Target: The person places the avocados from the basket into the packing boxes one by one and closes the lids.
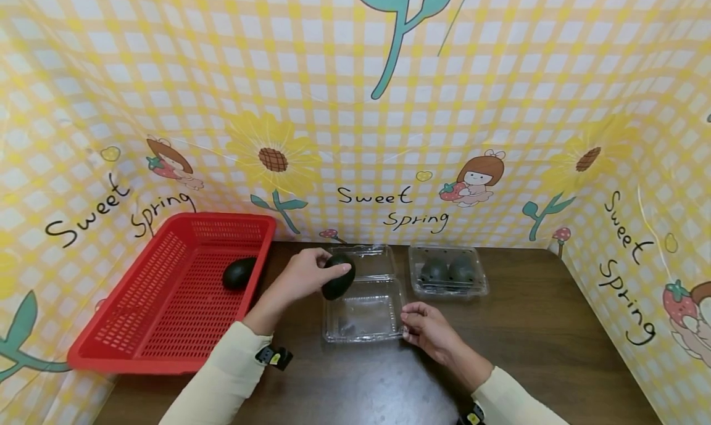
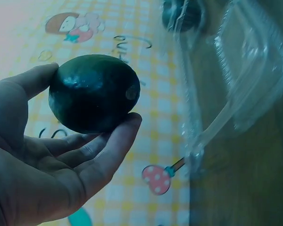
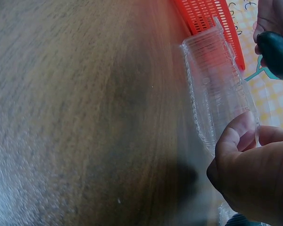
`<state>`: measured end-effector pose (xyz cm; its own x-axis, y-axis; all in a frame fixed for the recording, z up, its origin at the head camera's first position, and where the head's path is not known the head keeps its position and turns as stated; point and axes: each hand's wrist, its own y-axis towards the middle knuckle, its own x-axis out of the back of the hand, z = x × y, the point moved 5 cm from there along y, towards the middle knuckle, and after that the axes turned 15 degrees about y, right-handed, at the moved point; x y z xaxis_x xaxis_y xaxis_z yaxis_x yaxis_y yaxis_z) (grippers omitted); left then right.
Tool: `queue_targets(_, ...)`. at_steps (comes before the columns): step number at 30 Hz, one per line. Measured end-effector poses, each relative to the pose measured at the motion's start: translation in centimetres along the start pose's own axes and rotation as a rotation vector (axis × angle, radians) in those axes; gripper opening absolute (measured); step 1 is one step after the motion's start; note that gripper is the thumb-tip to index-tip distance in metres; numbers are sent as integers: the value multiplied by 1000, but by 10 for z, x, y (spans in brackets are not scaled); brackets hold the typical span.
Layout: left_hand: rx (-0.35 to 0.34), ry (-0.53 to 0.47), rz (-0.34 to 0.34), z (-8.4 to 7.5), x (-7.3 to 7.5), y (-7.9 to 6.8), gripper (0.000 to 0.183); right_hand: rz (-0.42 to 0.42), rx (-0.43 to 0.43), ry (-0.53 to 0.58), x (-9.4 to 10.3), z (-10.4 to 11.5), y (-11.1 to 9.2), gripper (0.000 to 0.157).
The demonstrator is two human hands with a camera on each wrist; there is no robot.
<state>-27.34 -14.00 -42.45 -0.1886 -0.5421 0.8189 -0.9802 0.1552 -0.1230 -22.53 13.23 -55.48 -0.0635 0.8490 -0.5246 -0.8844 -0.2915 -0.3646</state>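
A dark green avocado (image 1: 340, 283) is gripped between the thumb and fingers of my left hand (image 1: 305, 274), raised above an opened clear plastic clamshell box (image 1: 363, 314). The left wrist view shows the avocado (image 2: 94, 94) held clear of everything else. My right hand (image 1: 430, 332) pinches the right side wall of that box; in the right wrist view the thumb and fingers of the hand (image 3: 254, 165) close on the edge of the clear box (image 3: 214, 89). No fruit shows in the opened box.
At the left stands a red perforated basket (image 1: 166, 289) with one avocado (image 1: 239, 273) against its right side. A closed clear box (image 1: 449, 292) holding two avocados sits behind and right of the opened one. Patterned cloth (image 1: 355, 135) walls the wooden table (image 1: 528, 326) at back and sides.
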Motion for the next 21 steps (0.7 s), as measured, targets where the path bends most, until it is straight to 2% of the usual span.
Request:
queue_targets(7,-12,16,35,-5,-24,5,64,-5,1,-3,0,0,0,11)
queue_targets(14,-27,-20,82,-10,-49,11,60,-19,-2,-1,1,0,0,12)
queue_targets(21,-37,3,119,-12,-74,18,60,-16,-12,14,1,-1,0,12)
